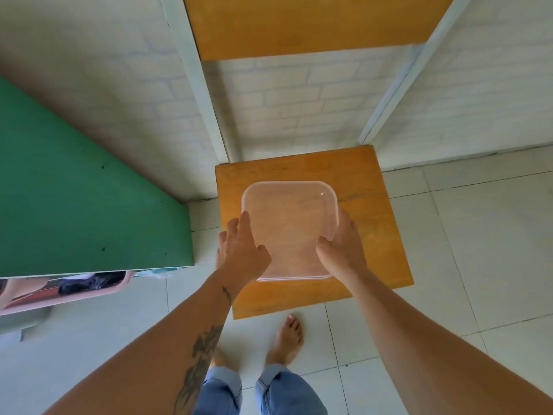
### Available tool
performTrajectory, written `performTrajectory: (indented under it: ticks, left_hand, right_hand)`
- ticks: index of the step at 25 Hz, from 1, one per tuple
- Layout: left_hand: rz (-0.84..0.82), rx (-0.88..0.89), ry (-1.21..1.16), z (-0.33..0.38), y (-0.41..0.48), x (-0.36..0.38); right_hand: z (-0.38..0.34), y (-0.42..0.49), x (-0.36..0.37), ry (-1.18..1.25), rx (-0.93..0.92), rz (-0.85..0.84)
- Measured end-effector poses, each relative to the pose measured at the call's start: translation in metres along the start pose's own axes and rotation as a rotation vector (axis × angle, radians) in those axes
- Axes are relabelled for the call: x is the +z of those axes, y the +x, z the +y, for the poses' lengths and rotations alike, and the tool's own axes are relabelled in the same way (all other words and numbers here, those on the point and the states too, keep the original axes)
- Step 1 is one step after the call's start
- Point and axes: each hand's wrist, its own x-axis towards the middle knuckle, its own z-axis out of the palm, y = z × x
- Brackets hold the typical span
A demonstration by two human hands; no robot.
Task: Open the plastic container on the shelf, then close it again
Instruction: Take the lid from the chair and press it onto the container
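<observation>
A clear square plastic container (288, 223) with rounded corners sits on the orange wooden shelf board (371, 235), its lid on top. My left hand (241, 250) lies against its left side, fingers spread and thumb over the lid's near left corner. My right hand (341, 245) holds the right side, thumb pressed on the lid near the front right corner. Both hands touch the container; whether the lid is fully sealed I cannot tell.
A higher orange shelf board (299, 25) hangs above, between white metal uprights (194, 76). A white brick-pattern wall (287, 106) stands behind. A green panel (74, 199) is at the left. Below are white floor tiles (463, 235) and my bare feet (287, 339).
</observation>
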Motion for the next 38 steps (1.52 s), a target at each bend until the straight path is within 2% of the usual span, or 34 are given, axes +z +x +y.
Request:
performTrajectory:
  ticks: [7, 10, 14, 21, 26, 32, 38]
  left_hand:
    - [-0.129, -0.069, -0.164, -0.003, 0.007, 0.009]
    - [-0.119, -0.089, -0.267, 0.000, 0.003, -0.002]
    - [0.103, 0.039, -0.266, 0.024, -0.029, -0.040]
    - [0.545, 0.301, -0.185, 0.087, -0.122, -0.178]
    - [0.733, 0.365, -0.365, 0.112, -0.187, -0.273]
    - [0.915, 0.349, -0.553, 0.075, -0.235, -0.357]
    - [0.995, 0.322, -0.604, -0.012, -0.250, -0.423]
  right_hand:
    - [0.010, 0.005, 0.009, 0.075, 0.034, -0.008]
    - [0.010, 0.000, -0.004, 0.134, 0.069, -0.012]
    - [-0.008, -0.028, -0.032, 0.171, 0.021, 0.083]
    - [-0.108, -0.120, -0.114, 0.225, -0.281, 0.195]
    - [-0.200, -0.169, -0.160, 0.293, -0.554, 0.307]
    - [-0.308, -0.216, -0.153, 0.210, -0.831, 0.426]
    - [-0.388, -0.267, -0.079, 0.179, -0.903, 0.445]
